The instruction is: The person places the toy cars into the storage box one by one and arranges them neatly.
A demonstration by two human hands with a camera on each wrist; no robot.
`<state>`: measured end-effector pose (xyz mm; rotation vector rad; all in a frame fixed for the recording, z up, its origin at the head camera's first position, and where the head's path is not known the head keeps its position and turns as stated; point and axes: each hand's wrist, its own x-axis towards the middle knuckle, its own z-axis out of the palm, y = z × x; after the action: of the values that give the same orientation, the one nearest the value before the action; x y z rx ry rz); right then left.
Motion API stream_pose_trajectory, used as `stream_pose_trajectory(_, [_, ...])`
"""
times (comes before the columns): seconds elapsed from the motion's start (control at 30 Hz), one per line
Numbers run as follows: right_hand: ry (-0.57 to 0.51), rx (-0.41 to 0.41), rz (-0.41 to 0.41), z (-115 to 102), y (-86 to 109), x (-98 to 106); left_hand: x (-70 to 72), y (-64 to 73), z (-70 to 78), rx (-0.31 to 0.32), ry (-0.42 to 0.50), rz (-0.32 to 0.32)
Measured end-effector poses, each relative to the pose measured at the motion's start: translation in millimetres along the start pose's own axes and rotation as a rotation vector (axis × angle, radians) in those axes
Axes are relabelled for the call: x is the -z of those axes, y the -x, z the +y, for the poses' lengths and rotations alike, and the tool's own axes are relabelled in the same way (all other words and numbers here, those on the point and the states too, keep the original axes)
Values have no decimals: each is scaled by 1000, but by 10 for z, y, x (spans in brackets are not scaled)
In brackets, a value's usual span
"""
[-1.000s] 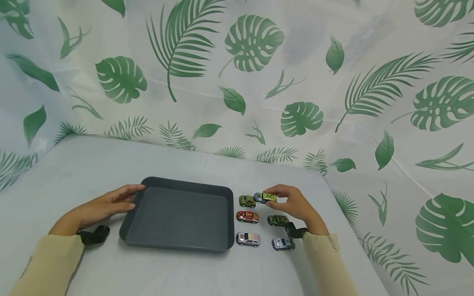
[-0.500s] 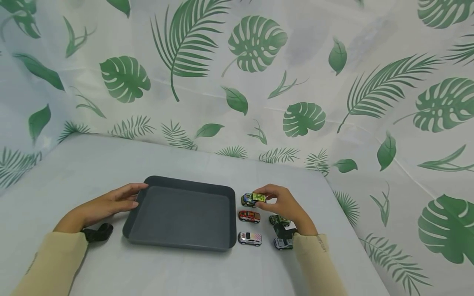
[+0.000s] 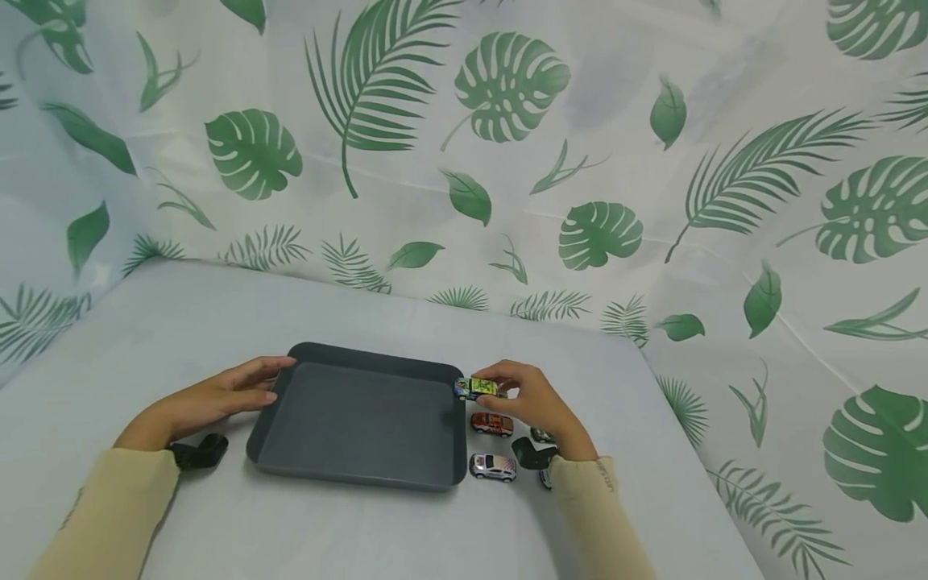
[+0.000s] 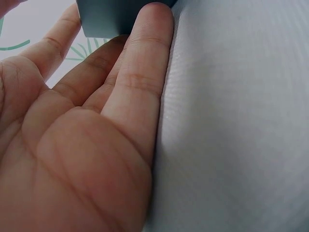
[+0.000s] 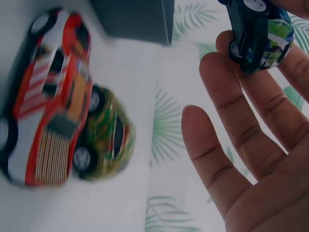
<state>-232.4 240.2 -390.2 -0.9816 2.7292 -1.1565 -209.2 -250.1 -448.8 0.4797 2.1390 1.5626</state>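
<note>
A dark grey rectangular tray (image 3: 362, 423) lies on the pale tabletop. My left hand (image 3: 199, 405) touches its left side, fingers fairly straight; in the left wrist view the fingertips reach the tray's wall (image 4: 108, 19). My right hand (image 3: 536, 403) pinches a blue and yellow-green toy car (image 3: 480, 387), whose nose overlaps the tray's right rim in the head view. The right wrist view has this car raised, its wheels showing. Below it stand a red toy car (image 3: 492, 424) and a camouflage toy car (image 5: 108, 135), the latter largely covered by the hand in the head view.
Nearer me, by the tray's right side, stands a white-silver toy car (image 3: 493, 467). Two more cars, a dark green one (image 3: 541, 435) and a silver one (image 3: 545, 478), are partly hidden by the right wrist. A leaf-print curtain (image 3: 406, 193) borders the table.
My right hand has carried the blue and yellow-green car leftward, over the camouflage car, to the tray's right rim. The left hand stays at the tray; the head view has shifted slightly.
</note>
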Motion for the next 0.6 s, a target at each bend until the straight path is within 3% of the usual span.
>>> stream_pose_trajectory(0.2, [-55,-20,-14,-82,-86,-92,4,-7,-13,1,-3,-1])
stream_pose_trajectory(0.43, [-80,38,-35,-191,-196,-188,6,-20,-4,16,13,-5])
stream_pose_trajectory(0.6, [-104,24,-40,-270,-275,-247,12,-19,-5,17,18,-8])
